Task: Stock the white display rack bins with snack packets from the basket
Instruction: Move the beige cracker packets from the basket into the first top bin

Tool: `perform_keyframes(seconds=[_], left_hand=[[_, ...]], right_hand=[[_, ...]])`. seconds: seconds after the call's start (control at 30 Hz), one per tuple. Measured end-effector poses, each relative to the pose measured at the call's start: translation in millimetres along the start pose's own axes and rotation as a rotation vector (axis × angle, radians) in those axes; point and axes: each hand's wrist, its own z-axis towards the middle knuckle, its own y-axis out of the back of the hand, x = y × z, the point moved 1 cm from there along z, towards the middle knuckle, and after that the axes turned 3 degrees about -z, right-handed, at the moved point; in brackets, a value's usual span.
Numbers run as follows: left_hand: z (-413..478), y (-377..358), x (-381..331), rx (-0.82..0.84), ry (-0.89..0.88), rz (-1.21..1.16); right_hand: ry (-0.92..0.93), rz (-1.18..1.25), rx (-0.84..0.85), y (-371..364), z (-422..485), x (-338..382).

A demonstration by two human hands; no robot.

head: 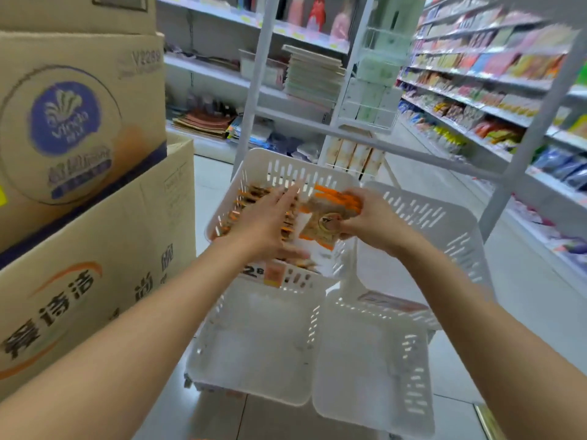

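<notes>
Two lower bins (257, 341), beneath both grips; left grip (268, 222) wide, over binned packets (251, 195); right grip (373, 225) holding orange snack packet (313, 231).

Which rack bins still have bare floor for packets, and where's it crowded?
Free: near-left bin and near-right bin, floors bare. Far-right bin looks bare too, though the right hand and its arm hide part of it. Crowded: far-left bin, with a row of packets under the flat left hand; the right hand grips a bundle over its right wall.
</notes>
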Motion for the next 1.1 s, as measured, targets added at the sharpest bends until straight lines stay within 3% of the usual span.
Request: perform_keyframes(seconds=[0.07, 0.13, 0.3, 0.57, 0.8, 0.97, 1.1], left_hand=[[4, -10, 28, 0.093, 0.028, 0.168], [4, -23, 49, 0.142, 0.061, 0.155], [-1, -30, 59, 0.13, 0.081, 0.091], [-4, -31, 62, 0.135, 0.092, 0.105], [-7, -27, 53, 0.171, 0.12, 0.117], [-8, -25, 51, 0.181, 0.134, 0.139], [-7, -27, 52, 0.184, 0.133, 0.157]], right_hand=[[-0.016, -0.135, -0.051, -14, 18, -15], [-0.033, -0.236, -0.004, -35, 27, -26], [-0.02, -0.38, 0.11, -71, 41, -42], [-0.004, -0.6, 0.202, -56, 38, -44], [0.011, -0.429, 0.256, -66, 34, -42], [-0.142, -0.295, 0.443, -75, 34, -44], [-0.059, -0.214, 0.268, -92, 32, -55]])
